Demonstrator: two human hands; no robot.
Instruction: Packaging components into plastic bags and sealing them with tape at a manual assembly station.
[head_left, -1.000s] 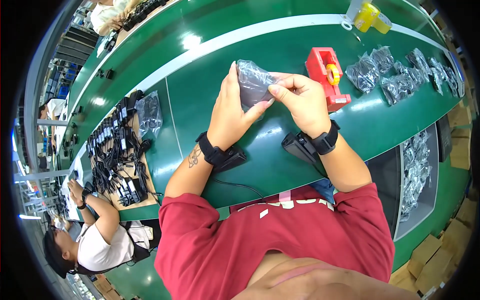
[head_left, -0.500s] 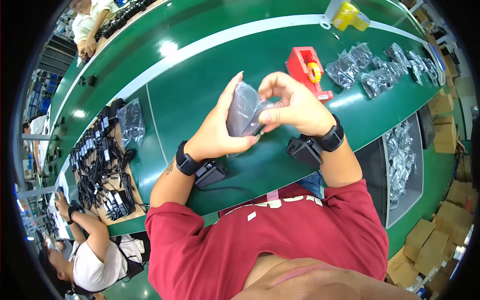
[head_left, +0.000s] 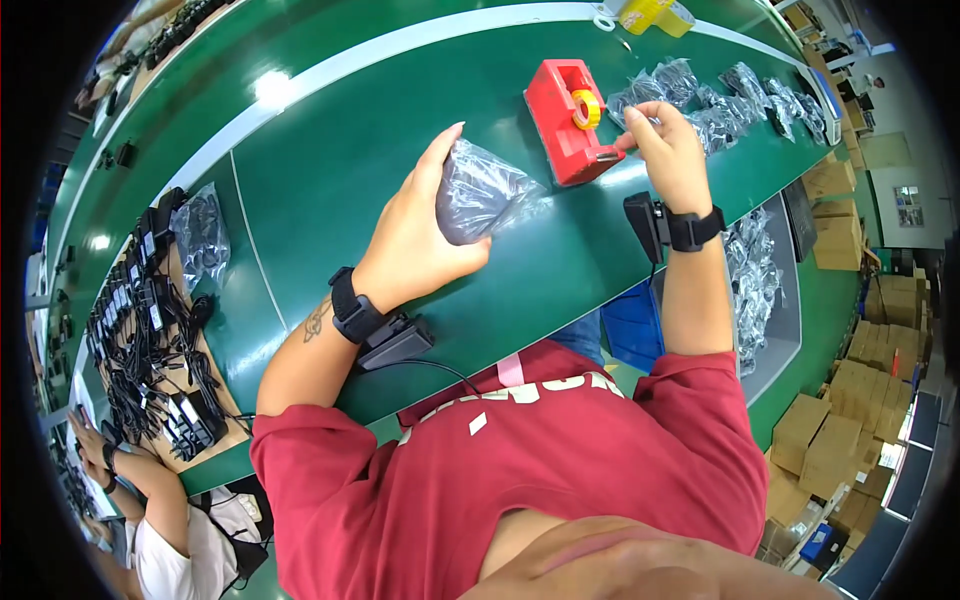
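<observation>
My left hand (head_left: 420, 235) grips a clear plastic bag with a dark item inside (head_left: 482, 190), held just above the green table (head_left: 330, 150). My right hand (head_left: 665, 150) reaches to the front end of a red tape dispenser (head_left: 562, 120) with a yellow roll, its fingers pinched at the cutter end. Whether tape is between the fingers I cannot tell. Both wrists wear black bands with small black devices.
Several filled clear bags (head_left: 720, 100) lie behind the dispenser to the right. Yellow tape rolls (head_left: 650, 15) sit at the far edge. A tray of black cables (head_left: 150, 330) is at the left, where another person (head_left: 170, 520) works. Cardboard boxes (head_left: 850, 400) stack at right.
My right hand left the bag and moved right to the tape dispenser. My left hand keeps the bag alone, lowered toward the table.
</observation>
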